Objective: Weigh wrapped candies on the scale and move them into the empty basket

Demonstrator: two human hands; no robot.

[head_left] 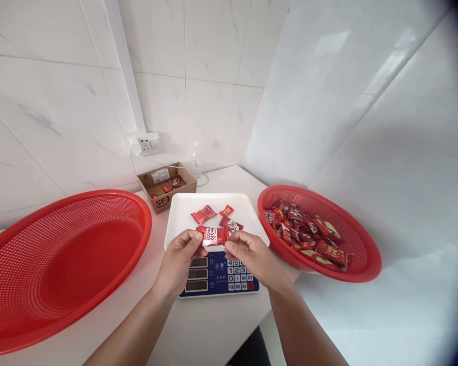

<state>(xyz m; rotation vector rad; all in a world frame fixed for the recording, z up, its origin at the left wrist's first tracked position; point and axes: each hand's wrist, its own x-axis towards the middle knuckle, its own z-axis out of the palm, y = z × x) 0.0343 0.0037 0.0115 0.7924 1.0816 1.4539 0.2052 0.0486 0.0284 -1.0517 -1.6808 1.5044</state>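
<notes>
Between my left hand (pixel 183 254) and my right hand (pixel 254 254) a red wrapped candy packet (pixel 212 236) is stretched flat, pinched at both ends, its white printed side facing me. It is held over the front edge of the white pan (pixel 179 216) of a digital scale (pixel 221 292). Behind it on the pan lie a red packet (pixel 203 214), a small orange-red packet (pixel 226 210) and a dark red packet (pixel 232 223) with a pale print. My wrists partly cover the scale's blue panel of displays and keys.
A red perforated basket (pixel 137 254) stands at the left. Another red basket (pixel 362 254) at the right holds many red packets (pixel 305 229). Behind the scale are a cardboard box (pixel 168 201) with several packets, a clear plastic bottle (pixel 195 160) and a wall socket (pixel 149 144) with a plugged-in cable.
</notes>
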